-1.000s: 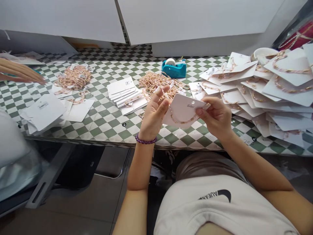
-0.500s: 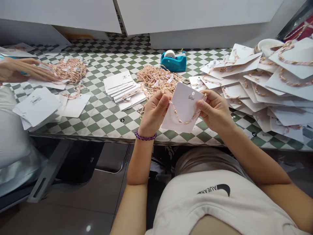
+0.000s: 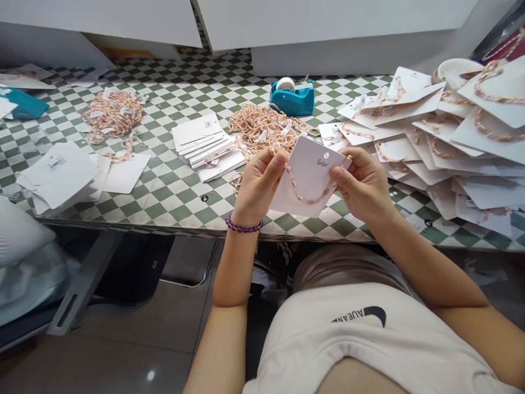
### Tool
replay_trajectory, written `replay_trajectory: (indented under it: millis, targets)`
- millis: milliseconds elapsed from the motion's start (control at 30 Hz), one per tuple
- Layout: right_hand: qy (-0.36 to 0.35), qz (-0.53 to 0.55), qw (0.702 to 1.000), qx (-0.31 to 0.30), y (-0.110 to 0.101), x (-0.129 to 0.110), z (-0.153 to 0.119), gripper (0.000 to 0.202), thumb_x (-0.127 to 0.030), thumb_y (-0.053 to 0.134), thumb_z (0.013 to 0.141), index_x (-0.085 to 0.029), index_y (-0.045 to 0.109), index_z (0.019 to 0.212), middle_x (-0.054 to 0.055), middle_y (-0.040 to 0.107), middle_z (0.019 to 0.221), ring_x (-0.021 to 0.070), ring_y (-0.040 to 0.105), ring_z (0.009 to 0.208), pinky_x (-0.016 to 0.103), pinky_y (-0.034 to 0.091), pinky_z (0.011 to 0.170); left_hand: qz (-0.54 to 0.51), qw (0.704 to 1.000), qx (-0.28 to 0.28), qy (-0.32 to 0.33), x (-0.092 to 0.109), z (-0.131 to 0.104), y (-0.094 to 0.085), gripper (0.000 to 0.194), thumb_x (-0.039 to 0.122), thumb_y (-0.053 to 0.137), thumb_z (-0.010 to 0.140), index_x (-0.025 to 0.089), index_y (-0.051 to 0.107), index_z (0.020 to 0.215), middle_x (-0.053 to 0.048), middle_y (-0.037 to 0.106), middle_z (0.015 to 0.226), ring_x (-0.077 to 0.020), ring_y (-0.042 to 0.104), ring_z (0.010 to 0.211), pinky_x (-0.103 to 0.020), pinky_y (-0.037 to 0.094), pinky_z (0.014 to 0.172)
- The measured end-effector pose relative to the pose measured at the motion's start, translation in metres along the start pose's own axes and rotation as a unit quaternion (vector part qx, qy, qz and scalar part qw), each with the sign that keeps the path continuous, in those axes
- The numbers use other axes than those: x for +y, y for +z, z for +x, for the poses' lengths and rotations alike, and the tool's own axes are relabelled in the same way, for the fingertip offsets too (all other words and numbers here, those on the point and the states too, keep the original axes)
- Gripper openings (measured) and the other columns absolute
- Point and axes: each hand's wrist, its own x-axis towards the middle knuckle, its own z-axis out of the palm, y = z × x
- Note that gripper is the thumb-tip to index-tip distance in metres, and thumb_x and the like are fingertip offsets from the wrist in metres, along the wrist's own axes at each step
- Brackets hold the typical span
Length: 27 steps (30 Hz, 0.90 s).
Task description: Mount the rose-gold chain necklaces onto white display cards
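In the head view, we found the left hand with thumb and finger pinching the beaded strand at the white card's left edge; whether it also gripped the card, we could not tell. The right hand pinched the white card at its right edge, gold beads showing by the fingertips. Both were held over the checked table, in front of the loose strand heap and left of the pile of carded strands. For sound handling, we judged that the card needed a firm edge grip without bending, and the strand only light, even tension so its curve stayed centred. As to appearance, we noted a pale, smooth card, tilted, with a hole and dark script near its top; the strand hung across its face in a U of pink and gold beads
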Motion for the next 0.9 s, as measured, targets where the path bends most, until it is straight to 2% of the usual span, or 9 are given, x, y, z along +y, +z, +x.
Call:
replay_trajectory:
  millis: [133, 267, 433, 600, 800, 900]
  targets:
    - [0.017, 0.005, 1.000, 0.001, -0.001, 0.001, -0.001, 0.027, -0.037, 0.078, 0.080, -0.023, 0.063, 0.098, -0.003, 0.065, 0.078, 0.0090, 0.062, 0.062, 0.020, 0.057, 0.053, -0.011, 1.000, -0.008, -0.011, -0.001, 0.002, -0.002, 0.045, 0.062, 0.069, 0.080, 0.020, 0.058, 0.070, 0.002, 0.050, 0.063, -0.0078, 0.049, 0.054, -0.021, 0.040, 0.048]
    - [0.033, 0.013, 0.999, 0.007, 0.001, 0.003, -0.001, 0.030, -0.039, 0.079, 0.078, -0.023, 0.062, 0.097, -0.003, 0.065, 0.076, 0.0090, 0.061, 0.061, 0.021, 0.058, 0.052, -0.007, 0.999, -0.022, -0.025, 0.000, 0.002, 0.000, 0.049, 0.067, 0.069, 0.077, 0.019, 0.058, 0.069, 0.001, 0.056, 0.068, -0.0105, 0.055, 0.060, -0.023, 0.045, 0.054]
    - [0.032, -0.008, 0.999, 0.015, 0.008, 0.003, -0.002, 0.034, -0.045, 0.079, 0.078, -0.023, 0.062, 0.097, -0.004, 0.063, 0.069, 0.0096, 0.058, 0.052, 0.024, 0.056, 0.046, 0.001, 0.998, -0.048, -0.035, -0.001, -0.001, 0.004, 0.052, 0.060, 0.087, 0.057, 0.019, 0.058, 0.070, 0.000, 0.059, 0.071, -0.0137, 0.057, 0.066, -0.027, 0.048, 0.058]
    - [-0.017, -0.052, 0.997, 0.062, 0.006, 0.004, -0.002, 0.033, -0.046, 0.080, 0.076, -0.023, 0.064, 0.094, -0.003, 0.061, 0.073, 0.0080, 0.056, 0.057, 0.019, 0.051, 0.046, -0.014, 0.999, 0.033, -0.041, -0.006, -0.001, 0.004, 0.044, 0.063, 0.072, 0.077, 0.020, 0.061, 0.076, 0.001, 0.056, 0.070, -0.0101, 0.055, 0.061, -0.023, 0.045, 0.052]
    - [-0.116, -0.153, 0.978, 0.085, 0.001, 0.008, -0.001, 0.029, -0.047, 0.074, 0.082, -0.024, 0.062, 0.096, 0.000, 0.059, 0.085, 0.0096, 0.059, 0.070, 0.023, 0.054, 0.060, 0.026, 1.000, 0.013, -0.011, -0.006, 0.000, 0.004, 0.046, 0.066, 0.062, 0.083, 0.021, 0.062, 0.077, 0.001, 0.056, 0.066, -0.0099, 0.056, 0.058, -0.022, 0.045, 0.050]
    - [-0.161, -0.198, 0.963, 0.084, 0.001, 0.008, 0.000, 0.026, -0.046, 0.070, 0.086, -0.024, 0.060, 0.096, 0.000, 0.058, 0.086, 0.0095, 0.057, 0.070, 0.023, 0.053, 0.061, 0.030, 1.000, 0.010, 0.001, -0.007, -0.001, 0.003, 0.042, 0.062, 0.060, 0.087, 0.021, 0.063, 0.079, 0.001, 0.053, 0.065, -0.0092, 0.054, 0.058, -0.022, 0.044, 0.051]
